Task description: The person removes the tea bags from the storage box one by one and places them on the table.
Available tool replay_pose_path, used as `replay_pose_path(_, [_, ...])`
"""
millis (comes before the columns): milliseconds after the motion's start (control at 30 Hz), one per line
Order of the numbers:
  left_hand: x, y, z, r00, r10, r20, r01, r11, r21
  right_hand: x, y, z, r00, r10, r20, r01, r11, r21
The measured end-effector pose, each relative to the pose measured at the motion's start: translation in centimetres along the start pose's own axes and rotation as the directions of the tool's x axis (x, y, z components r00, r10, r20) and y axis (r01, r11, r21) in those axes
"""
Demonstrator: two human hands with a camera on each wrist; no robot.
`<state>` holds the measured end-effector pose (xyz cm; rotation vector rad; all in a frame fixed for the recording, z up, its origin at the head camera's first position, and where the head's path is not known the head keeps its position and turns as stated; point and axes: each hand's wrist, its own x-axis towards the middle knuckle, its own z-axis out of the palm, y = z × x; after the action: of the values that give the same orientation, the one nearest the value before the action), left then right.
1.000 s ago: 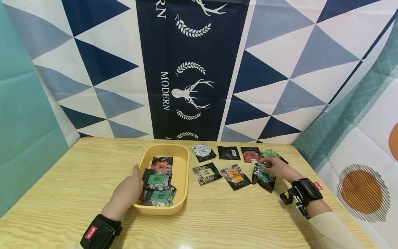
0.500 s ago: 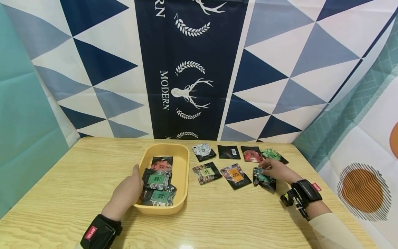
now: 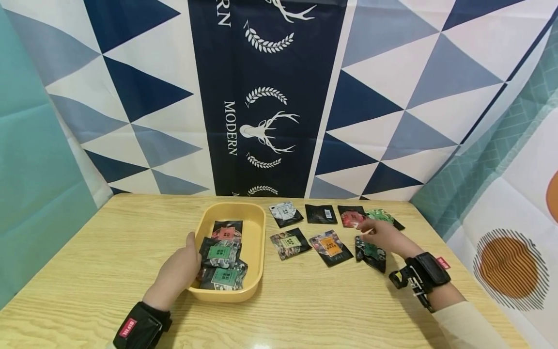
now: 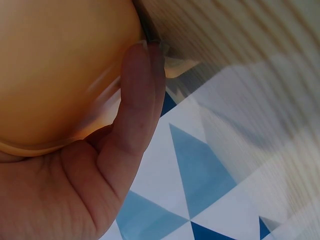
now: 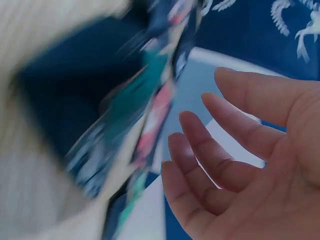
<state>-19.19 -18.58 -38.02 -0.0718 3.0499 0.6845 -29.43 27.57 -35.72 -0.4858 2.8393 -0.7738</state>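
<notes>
My left hand (image 3: 179,266) holds the left side of a yellow plastic tray (image 3: 257,271); in the left wrist view its fingers (image 4: 135,100) lie along the tray's outer wall. Several black packets overlap inside the tray, among them one with a green label (image 3: 220,252) and one with a red label (image 3: 226,231). My right hand (image 3: 385,236) hovers with nothing in it over a dark packet with a green label (image 3: 370,254) on the table. In the right wrist view that packet (image 5: 75,80) is blurred, and the loosely spread fingers (image 5: 195,135) are apart from it.
Between tray and right hand lie a white packet (image 3: 285,213), a plain black one (image 3: 321,214), a yellow-green-labelled one (image 3: 289,243) and an orange-labelled one (image 3: 331,247). Red (image 3: 350,216) and green (image 3: 380,216) packets lie behind the hand. Patterned cloth (image 3: 266,121) backs the table.
My right hand has let go of the green-labelled packet and drawn slightly up and left from it. The packet now lies flatter on the table. My left hand and the tray have stayed put.
</notes>
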Motion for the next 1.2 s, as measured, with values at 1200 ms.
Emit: replay_pose_path(1200, [0.1, 0.0, -0.1, 1.000, 0.005, -0.010, -0.004, 1.000, 0.014, 3.1, -21.1, 11.6, 0.859, -0.501, 0.105, 0.512, 0.845, -0.154])
